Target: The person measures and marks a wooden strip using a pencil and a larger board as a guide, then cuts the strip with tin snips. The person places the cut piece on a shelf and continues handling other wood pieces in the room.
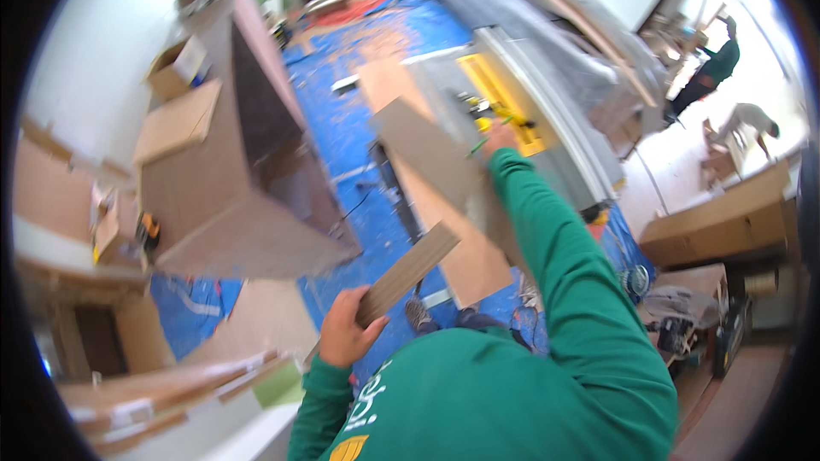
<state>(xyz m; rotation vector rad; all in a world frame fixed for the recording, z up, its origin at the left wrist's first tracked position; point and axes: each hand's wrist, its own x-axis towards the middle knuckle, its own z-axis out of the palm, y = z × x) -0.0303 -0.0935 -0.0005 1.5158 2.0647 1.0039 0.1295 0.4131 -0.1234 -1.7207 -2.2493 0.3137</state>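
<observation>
My left hand (346,329) is closed around the lower end of a short brown wood-grain strip (412,273), which slants up to the right. Farther out, my right hand (498,138) reaches over the saw table (440,77), with a thin green stick like a pencil (477,148) in its fingers; blur hides the exact grip. Just beyond that hand, a black and yellow tool (478,109) rests by the yellow plate (487,85) set in the table. A grey-brown board (427,147) lies beside my right forearm, over a longer pale plywood board (465,248).
A large brown cabinet carcass (205,205) stands on the left, bearing an open cardboard box (178,67). Blue sheeting (342,132) with sawdust covers the floor. Wrapped panels (521,21) lie behind the saw table. Two other people (713,68) work at the far right.
</observation>
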